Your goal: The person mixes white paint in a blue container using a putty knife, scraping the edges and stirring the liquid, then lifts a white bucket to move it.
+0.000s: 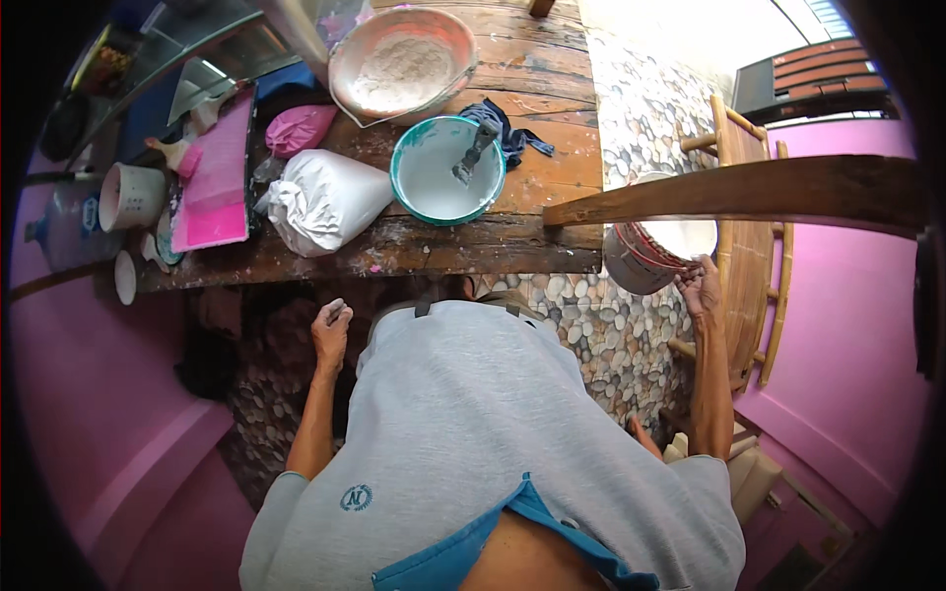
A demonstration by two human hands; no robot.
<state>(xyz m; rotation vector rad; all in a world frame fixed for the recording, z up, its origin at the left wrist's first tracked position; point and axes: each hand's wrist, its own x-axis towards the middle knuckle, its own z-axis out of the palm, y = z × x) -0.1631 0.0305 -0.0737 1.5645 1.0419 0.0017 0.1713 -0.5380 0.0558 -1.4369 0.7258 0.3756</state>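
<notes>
My right hand (698, 286) grips the rim of a bucket (639, 258) at the table's right end; the bucket is greyish with pale contents or lining at its top. My left hand (332, 332) hangs below the table's near edge with its fingers curled in, and no object shows in it. On the table, nearest that hand, lies a tied white sack (330, 197). Right of the sack stands a teal-rimmed bucket (422, 205) with white stuff inside, and a putty knife (473, 156) leans in it.
A basin of pale powder (404, 74) stands behind on the wooden table (537, 241). A dark cloth (517, 138), pink bag (299, 130), pink paint tray (222, 163), brush (177, 156) and white tub (131, 197) lie around. A wooden beam (749, 190) crosses at right, before a bamboo bench (751, 295).
</notes>
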